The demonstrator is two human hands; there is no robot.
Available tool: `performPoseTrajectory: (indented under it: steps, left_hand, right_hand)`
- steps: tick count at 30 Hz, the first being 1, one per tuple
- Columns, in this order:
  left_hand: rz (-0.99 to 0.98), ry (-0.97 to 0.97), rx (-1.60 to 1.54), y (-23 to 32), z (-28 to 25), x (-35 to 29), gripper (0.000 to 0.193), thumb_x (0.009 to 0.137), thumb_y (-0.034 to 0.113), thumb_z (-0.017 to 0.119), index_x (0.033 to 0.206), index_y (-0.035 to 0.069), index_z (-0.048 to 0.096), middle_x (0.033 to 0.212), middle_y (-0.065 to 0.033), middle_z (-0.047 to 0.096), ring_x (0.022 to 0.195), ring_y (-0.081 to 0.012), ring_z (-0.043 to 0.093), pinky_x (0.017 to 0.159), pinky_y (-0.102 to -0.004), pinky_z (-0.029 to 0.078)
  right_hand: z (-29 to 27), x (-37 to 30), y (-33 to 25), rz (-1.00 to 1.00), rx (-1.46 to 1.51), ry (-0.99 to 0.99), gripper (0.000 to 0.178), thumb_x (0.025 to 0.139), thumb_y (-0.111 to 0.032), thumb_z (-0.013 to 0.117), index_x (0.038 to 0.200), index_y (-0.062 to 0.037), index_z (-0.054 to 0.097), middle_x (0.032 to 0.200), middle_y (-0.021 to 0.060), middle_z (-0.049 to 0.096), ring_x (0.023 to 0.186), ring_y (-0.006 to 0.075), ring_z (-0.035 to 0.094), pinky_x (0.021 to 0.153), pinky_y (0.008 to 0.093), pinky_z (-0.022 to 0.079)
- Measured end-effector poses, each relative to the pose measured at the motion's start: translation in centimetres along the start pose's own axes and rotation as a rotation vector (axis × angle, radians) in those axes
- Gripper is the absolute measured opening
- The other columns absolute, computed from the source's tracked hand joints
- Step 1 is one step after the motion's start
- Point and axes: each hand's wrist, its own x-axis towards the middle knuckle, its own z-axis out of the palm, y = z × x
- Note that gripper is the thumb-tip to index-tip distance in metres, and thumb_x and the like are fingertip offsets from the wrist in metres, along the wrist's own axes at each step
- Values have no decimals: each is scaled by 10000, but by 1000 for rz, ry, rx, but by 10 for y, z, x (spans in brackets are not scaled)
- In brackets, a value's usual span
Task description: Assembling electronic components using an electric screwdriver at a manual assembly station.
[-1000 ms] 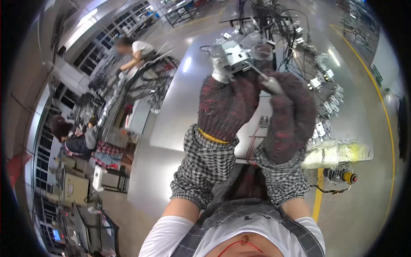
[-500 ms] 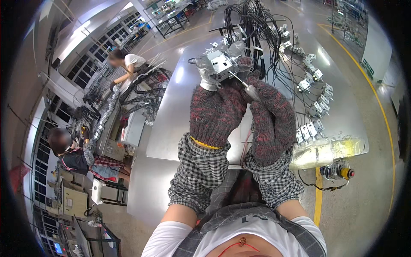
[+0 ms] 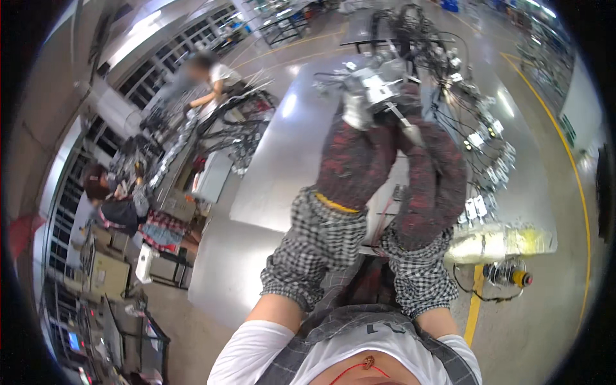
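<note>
Gloved in dark red-flecked knit, my left hand is closed around a small white metal box with square cutouts, above the metal table. Clear wrapping covers some of its fingertips. My right hand, in a matching glove, grips a screwdriver by its pale handle. The thin shaft points up and left toward the box's lower edge; blur hides whether the tip touches. Beyond the hands lies a bundle of black cables.
Several white metal connector boxes on black leads curve along the table's right side. A yellowish wrapped pad lines its near right edge, above a yellow-and-red button unit. Two people work at benches on the left, one bending over cables.
The whole view has swung, so most of the scene sits further right and is blurred. Both hands keep their holds on the box and the screwdriver.
</note>
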Motion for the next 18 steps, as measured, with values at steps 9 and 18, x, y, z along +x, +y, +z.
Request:
performPoseTrajectory:
  steps: [9,18]
  left_hand:
    - [45,-395,199,34,-15,51,540,998,442,497,1398,92,404,1204,-172,603,1033,-294,629,834,-387,557]
    - [353,-289,421,37,3,78,360,1044,312,455,1285,46,482,1047,-98,628,918,-199,636,745,-310,563]
  right_hand:
    - [40,27,16,-254,97,157,316,947,3,554,1260,39,566,1214,193,633,1114,255,622,929,333,513]
    - [80,50,41,-323,371,308,346,928,21,569,1274,41,556,1235,203,616,1096,271,631,924,353,527]
